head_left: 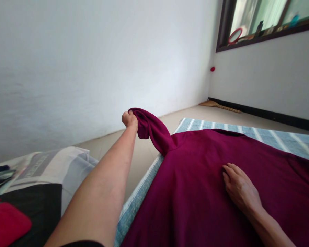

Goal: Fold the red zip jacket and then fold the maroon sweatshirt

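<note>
A dark magenta long-sleeved top (195, 178) lies spread over a blue and white striped mat (141, 195). My left hand (130, 119) is closed around the end of its left sleeve and lifts it off to the side, so the sleeve twists up above the floor. Flat on the body of the top, below the neckline, rests my right hand (240, 187), with its fingers stretched out and pressing on the cloth. The lower part of the top runs out of view at the bottom.
Folded clothes lie at the lower left, among them a red piece (9, 223), a black piece (41, 202) and a white and grey one (54, 164). A straw broom (218, 105) lies along the far wall. A round red mirror (235, 35) stands on the window ledge.
</note>
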`<state>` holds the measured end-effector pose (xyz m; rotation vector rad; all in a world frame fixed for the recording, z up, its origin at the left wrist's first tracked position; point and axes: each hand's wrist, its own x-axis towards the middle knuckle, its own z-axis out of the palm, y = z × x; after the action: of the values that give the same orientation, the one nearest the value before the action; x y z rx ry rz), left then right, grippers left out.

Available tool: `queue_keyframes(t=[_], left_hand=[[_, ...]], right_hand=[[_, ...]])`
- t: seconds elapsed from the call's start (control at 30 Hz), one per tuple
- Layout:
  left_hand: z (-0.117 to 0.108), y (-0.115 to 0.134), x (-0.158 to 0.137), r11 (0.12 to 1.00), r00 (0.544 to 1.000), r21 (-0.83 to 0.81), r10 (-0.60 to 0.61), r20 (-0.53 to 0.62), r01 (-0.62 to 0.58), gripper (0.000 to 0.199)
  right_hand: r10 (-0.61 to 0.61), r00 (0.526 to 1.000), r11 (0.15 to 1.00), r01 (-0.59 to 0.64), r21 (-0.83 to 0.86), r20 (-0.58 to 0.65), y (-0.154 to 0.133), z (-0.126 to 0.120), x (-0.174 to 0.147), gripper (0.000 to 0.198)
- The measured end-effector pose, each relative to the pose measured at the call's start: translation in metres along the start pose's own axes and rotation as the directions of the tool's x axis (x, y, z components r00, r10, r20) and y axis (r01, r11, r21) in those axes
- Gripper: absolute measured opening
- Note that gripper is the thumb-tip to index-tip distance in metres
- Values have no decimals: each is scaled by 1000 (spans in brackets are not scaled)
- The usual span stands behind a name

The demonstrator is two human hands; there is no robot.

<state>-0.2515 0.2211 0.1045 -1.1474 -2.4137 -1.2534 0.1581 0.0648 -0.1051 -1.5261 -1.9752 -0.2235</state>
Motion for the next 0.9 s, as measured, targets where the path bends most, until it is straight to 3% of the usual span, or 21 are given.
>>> queue_keyframes(t=[0.2, 0.3, 0.4, 0.5, 0.67, 0.73, 0.8, 0.9], left_hand=[[19, 19, -19, 1000, 1000, 27, 13, 22, -14, 48], [28, 32, -38, 993, 989, 41, 107, 102, -111, 46], [36, 47, -60, 968, 951, 44, 232, 204, -246, 44], [42, 57, -84, 911, 860, 27, 380, 339, -413, 40], [48, 56, -121, 763, 608, -26, 534, 588, -646, 35], [48, 51, -131, 715, 534, -37, 554, 639, -698, 40], [47, 48, -136, 678, 499, -32, 571, 652, -735, 44], [44, 51, -135, 643, 495, 17, 572, 654, -765, 33]], right_hand=[[-36, 999, 999, 36, -16, -6, 2, -2, 1, 35], [-33, 999, 999, 33, -2, -16, 1, -5, 2, 33], [-25, 999, 1000, 25, 2, -29, -1, -6, 3, 33], [-16, 999, 1000, 16, -3, -40, -2, -5, 2, 35], [-52, 998, 999, 53, 8, -40, -1, -5, 4, 36], [-64, 997, 998, 65, 10, -38, 0, -5, 5, 36], [-55, 998, 998, 55, 4, -42, 0, -5, 5, 35], [-28, 998, 1000, 27, -12, -49, -1, -3, 5, 35]])
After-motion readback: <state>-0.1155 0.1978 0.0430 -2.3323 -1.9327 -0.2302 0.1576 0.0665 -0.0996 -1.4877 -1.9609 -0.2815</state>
